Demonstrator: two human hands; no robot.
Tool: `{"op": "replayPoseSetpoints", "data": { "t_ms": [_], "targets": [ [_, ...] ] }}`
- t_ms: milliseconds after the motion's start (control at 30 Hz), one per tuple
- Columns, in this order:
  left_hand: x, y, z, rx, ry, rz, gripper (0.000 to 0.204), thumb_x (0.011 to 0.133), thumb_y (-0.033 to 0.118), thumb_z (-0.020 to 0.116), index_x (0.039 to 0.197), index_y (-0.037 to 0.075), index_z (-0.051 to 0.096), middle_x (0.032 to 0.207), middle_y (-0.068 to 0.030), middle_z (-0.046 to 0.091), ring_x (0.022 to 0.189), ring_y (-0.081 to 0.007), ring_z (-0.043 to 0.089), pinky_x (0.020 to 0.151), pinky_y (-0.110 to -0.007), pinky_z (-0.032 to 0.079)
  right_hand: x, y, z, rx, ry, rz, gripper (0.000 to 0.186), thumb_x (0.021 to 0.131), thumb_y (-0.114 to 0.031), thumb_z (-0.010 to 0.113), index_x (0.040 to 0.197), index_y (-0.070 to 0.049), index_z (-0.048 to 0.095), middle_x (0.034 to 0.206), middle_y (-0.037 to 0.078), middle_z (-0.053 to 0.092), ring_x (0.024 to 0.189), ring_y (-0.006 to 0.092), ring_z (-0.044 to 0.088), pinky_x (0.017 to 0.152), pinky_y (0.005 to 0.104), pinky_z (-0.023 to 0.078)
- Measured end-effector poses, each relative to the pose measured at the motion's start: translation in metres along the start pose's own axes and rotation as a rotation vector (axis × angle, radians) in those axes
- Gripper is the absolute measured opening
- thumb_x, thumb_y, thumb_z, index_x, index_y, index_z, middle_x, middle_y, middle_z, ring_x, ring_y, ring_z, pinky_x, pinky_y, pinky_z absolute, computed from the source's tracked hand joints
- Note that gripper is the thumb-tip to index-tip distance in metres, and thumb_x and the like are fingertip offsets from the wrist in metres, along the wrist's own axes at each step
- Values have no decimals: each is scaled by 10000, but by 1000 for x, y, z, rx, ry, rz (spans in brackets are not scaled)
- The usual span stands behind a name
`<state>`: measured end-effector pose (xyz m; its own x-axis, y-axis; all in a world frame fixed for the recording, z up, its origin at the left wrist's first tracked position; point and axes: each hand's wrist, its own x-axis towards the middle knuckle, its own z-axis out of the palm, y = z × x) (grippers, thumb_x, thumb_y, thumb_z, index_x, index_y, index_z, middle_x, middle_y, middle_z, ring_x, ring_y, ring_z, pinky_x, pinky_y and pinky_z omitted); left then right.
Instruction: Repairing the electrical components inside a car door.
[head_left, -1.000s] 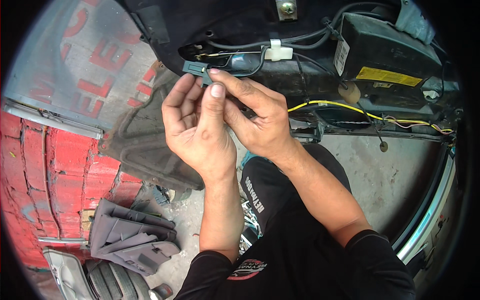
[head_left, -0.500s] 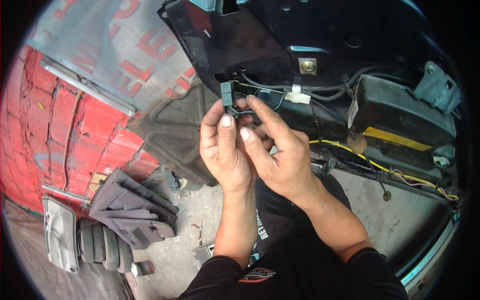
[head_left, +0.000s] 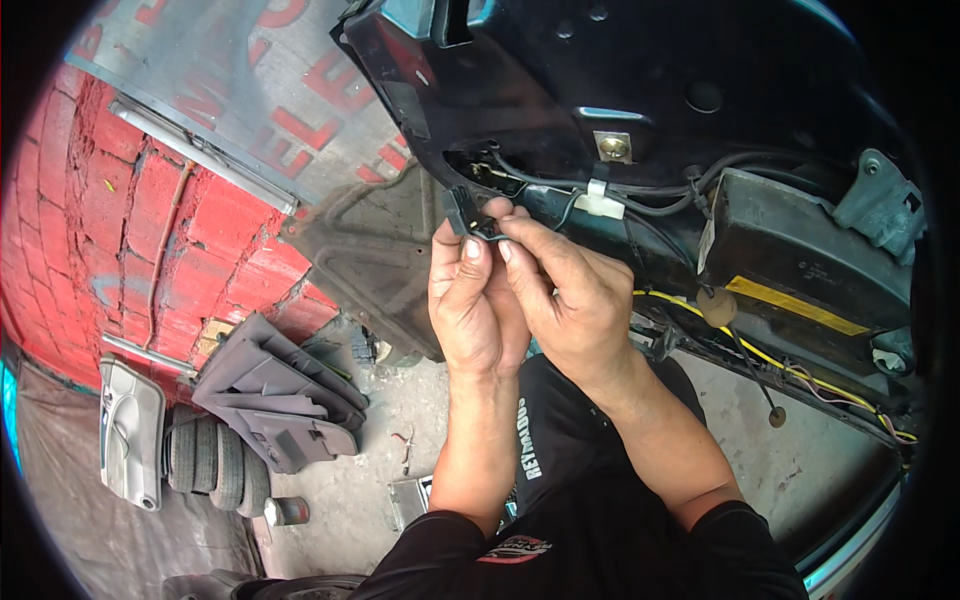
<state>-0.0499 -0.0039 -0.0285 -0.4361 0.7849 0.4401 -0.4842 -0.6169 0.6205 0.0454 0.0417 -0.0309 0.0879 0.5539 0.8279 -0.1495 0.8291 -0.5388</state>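
The person wears a black short-sleeved shirt point(head_left: 640, 550), plain over most of its surface, with a rounded emblem point(head_left: 515, 549) in red and white printed on the front. Its left sleeve point(head_left: 440, 540) and right sleeve point(head_left: 738, 542) are the same black as the body of the shirt and end in simple hems near the elbows — beyond them the left forearm point(head_left: 477, 430), right forearm point(head_left: 675, 435), left hand point(head_left: 478, 315) and right hand point(head_left: 575, 305) are bare. Below, black trousers point(head_left: 575, 425) carry bold white capital lettering point(head_left: 533, 450) along one leg.
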Motion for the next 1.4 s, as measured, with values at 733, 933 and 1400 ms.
{"op": "replayPoseSetpoints", "data": {
  "t_ms": [733, 933, 1400],
  "targets": [
    [-7, 18, -7, 222, -95, 226, 452, 999, -32, 696, 1441, -30, 599, 1405, -276, 676, 1247, -302, 702, 1148, -440, 526, 0, -4, 8, 183, -47, 184, 184, 999, -61, 764, 1162, 21, 736, 928, 170, 805, 735, 247, 798, 612, 328, 601],
    [-7, 12, -4, 331, 26, 295, 410, 987, -76, 687, 1388, -62, 605, 1337, -318, 697, 1192, -311, 728, 1114, -434, 558, -2, -5, 9, 184, -56, 206, 193, 1001, -48, 760, 1172, 32, 718, 971, 175, 808, 760, 234, 805, 633, 313, 611],
    [-1, 15, 6, 323, -4, 271, 347, 1033, 2, 644, 1364, -99, 617, 1274, -268, 731, 1157, -297, 733, 1090, -419, 568, 2, -9, 8, 123, -21, 149, 176, 987, -40, 765, 1147, 28, 739, 991, 164, 814, 802, 243, 817, 656, 324, 634]
  ]
}}
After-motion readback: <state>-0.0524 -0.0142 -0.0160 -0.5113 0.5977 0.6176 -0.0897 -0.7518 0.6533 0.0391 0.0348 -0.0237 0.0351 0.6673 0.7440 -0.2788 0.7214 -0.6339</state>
